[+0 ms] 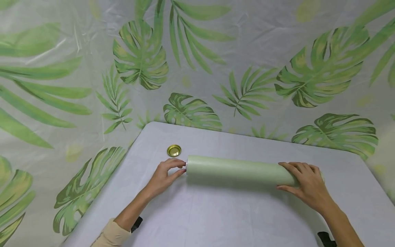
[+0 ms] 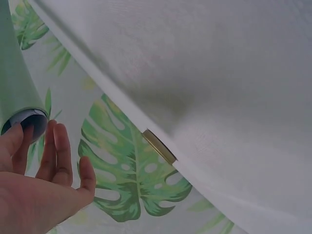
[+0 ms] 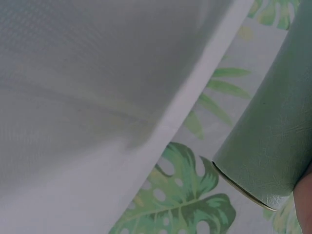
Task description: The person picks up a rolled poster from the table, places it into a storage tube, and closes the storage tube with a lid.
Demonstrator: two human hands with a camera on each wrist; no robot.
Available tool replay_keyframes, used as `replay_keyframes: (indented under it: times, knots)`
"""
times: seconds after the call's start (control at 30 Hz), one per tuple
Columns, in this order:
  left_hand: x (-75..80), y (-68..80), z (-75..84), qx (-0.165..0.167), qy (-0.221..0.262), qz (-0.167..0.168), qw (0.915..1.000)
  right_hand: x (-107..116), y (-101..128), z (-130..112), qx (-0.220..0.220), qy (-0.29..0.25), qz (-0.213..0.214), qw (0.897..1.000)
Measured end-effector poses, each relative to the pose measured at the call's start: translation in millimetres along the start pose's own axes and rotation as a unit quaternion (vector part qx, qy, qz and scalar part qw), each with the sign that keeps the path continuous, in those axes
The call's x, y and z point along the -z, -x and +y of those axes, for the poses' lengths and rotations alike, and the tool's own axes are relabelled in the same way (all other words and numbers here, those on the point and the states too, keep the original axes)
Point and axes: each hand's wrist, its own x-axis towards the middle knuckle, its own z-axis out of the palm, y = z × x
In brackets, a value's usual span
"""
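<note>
A long pale green tube [image 1: 234,168] is held sideways above the white table. Its left end is open, with the edge of a white rolled sheet [image 2: 22,115] showing inside the mouth. My left hand [image 1: 165,175] pinches that white edge between thumb and fingertips; the other fingers are spread below the opening. Around the tube's right end my right hand [image 1: 308,183] is wrapped, thumb below and fingers over the top. A gold-rimmed end shows there in the right wrist view. Beyond the left hand, a round gold lid [image 1: 174,150] lies on the table.
The table [image 1: 247,219] has a white cover, and its far edge meets a hanging sheet [image 1: 197,79] printed with green leaves. Dark bands [image 1: 136,224] sit at both wrists.
</note>
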Motion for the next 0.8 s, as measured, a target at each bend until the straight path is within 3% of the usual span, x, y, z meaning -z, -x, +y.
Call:
replay_keyframes:
  times: [0.27, 0.57, 0.8]
  knots:
    - [-2.1, 0.2, 1.7, 0.019, -0.005, -0.003, 0.9998, -0.6, 0.8, -0.4, 0.002, 0.000, 0.002, 1.000]
    - [-1.8, 2.9, 0.4, -0.005, -0.016, -0.006, 0.9998, -3.0, 2.7, -0.2, 0.001, -0.002, 0.002, 1.000]
    - [1.4, 5.3, -6.6, 0.015, -0.007, -0.016, 0.9997, -5.3, 3.7, -0.1, -0.003, -0.002, 0.003, 1.000]
